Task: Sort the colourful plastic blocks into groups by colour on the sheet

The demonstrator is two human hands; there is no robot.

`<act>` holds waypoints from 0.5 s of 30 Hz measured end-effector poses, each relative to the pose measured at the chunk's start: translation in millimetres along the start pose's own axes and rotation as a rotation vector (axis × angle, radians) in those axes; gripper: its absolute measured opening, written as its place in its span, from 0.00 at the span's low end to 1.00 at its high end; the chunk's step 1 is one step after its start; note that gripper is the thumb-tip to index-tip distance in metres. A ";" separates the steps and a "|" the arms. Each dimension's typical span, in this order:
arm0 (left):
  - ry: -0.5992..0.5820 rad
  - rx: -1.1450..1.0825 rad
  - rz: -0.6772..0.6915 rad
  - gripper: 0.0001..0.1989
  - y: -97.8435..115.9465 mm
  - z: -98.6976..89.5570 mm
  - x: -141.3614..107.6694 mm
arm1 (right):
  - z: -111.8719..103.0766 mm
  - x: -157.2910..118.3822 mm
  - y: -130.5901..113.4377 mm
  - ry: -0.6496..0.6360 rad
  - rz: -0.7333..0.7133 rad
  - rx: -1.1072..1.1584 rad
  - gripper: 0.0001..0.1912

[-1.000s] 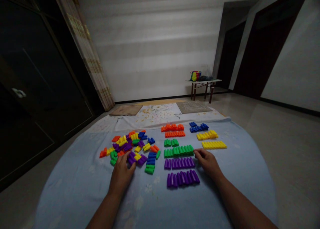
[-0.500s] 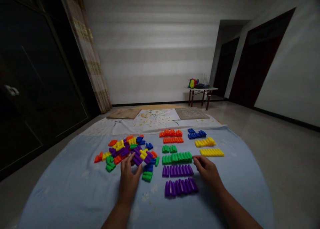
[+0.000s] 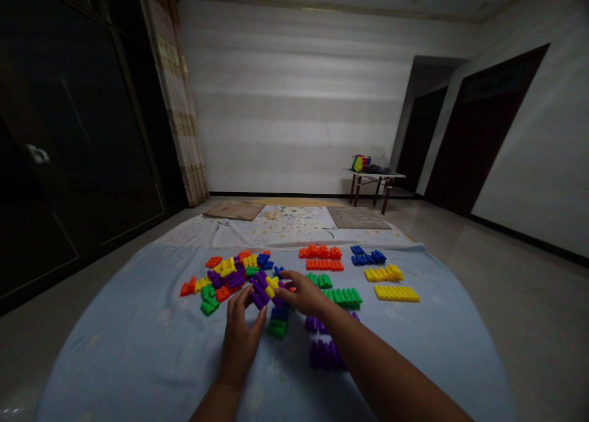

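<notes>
My left hand (image 3: 243, 327) is closed on a joined cluster of purple and yellow plastic building blocks (image 3: 260, 288), raised a little over a mixed pile. From the other side my right hand (image 3: 304, 294) pinches the cluster's yellow and purple end; its fingertips partly cover that end. Behind and left of the cluster lies the loose pile of orange, yellow, purple, green and blue blocks (image 3: 225, 267). Blue and green blocks (image 3: 278, 329) rest just below the hands. My right forearm hides part of the purple rows (image 3: 323, 354) and the green row (image 3: 345, 297).
Sorted by colour, orange rows (image 3: 324, 265), blue blocks (image 3: 369, 257) and yellow rows (image 3: 396, 293) lie on the right of the blue tablecloth (image 3: 151, 348). Two mats, one brown (image 3: 234, 210) and one grey (image 3: 359, 218), lie at the far edge. A small table (image 3: 396, 175) stands beyond.
My right hand has moved left from beside the green row to the cluster and now grips its right end. My left hand still holds the cluster. The view has tilted up slightly.
</notes>
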State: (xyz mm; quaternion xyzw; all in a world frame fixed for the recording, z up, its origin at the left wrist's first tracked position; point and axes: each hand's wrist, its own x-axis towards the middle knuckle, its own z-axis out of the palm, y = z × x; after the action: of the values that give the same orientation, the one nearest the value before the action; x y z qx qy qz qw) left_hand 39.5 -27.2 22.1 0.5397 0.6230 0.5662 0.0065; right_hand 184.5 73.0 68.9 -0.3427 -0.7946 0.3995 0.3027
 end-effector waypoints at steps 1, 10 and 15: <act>0.000 -0.007 -0.006 0.25 -1.6 -0.5 0.0 | 6.9 4.4 -0.1 -0.022 0.015 0.047 0.25; 0.013 -0.091 -0.028 0.24 -5.6 -0.3 1.5 | 17.9 10.5 -4.1 -0.120 0.087 0.195 0.11; 0.177 -0.090 -0.099 0.25 -14.7 -5.7 7.9 | 18.4 9.6 9.4 -0.114 0.100 0.019 0.10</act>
State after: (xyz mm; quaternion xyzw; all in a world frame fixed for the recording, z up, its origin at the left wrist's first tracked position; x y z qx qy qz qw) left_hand 22.9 -22.6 18.4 0.4554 0.6210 0.6380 0.0035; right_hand 167.9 76.9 53.8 -0.3557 -0.7886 0.4405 0.2398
